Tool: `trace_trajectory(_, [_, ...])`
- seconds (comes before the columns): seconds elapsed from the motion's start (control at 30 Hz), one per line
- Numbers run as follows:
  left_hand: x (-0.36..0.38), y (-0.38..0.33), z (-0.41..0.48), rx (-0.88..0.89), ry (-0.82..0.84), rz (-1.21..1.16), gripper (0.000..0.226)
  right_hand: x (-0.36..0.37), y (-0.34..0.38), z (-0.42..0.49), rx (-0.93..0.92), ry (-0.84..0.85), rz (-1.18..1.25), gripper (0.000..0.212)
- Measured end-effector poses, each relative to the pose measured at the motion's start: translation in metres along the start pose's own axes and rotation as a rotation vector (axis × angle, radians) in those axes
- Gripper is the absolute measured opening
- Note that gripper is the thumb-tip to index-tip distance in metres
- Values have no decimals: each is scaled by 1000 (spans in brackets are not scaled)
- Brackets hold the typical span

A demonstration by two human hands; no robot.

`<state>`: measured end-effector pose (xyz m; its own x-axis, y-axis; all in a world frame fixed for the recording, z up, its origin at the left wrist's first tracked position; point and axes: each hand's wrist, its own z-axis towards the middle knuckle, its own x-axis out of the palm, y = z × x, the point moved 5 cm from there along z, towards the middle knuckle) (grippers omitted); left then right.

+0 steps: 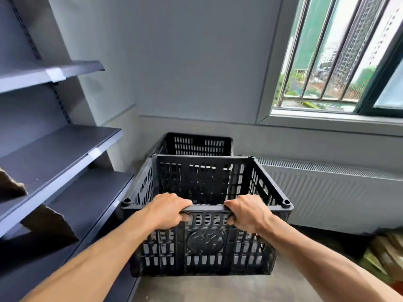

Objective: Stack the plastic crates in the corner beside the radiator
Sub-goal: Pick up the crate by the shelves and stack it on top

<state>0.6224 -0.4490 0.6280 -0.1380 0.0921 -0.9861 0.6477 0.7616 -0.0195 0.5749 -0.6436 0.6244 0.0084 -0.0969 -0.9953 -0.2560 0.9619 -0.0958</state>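
I hold a black slotted plastic crate in front of me, off the floor. My left hand and my right hand both grip its near top rim, fingers hooked through the slots. The crate is empty and open at the top. Behind it, a second black crate stands in the corner, against the grey wall and just left of the white radiator. Only the upper part of that far crate shows; the rest is hidden by the held one.
Dark grey metal shelves run along the left, close to the crate's left side, with brown cardboard pieces on them. A barred window sits above the radiator. Boxes or stacked items lie at the lower right on the floor.
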Motion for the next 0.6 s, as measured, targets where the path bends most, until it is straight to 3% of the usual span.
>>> trace_trajectory(0.2, [-51, 4, -6, 21, -79, 40, 39, -53, -5, -6, 1, -115, -51, 31])
trace_trajectory(0.6, [-128, 66, 14, 34, -242, 151, 28, -121, 1, 62, 21, -259, -123, 35])
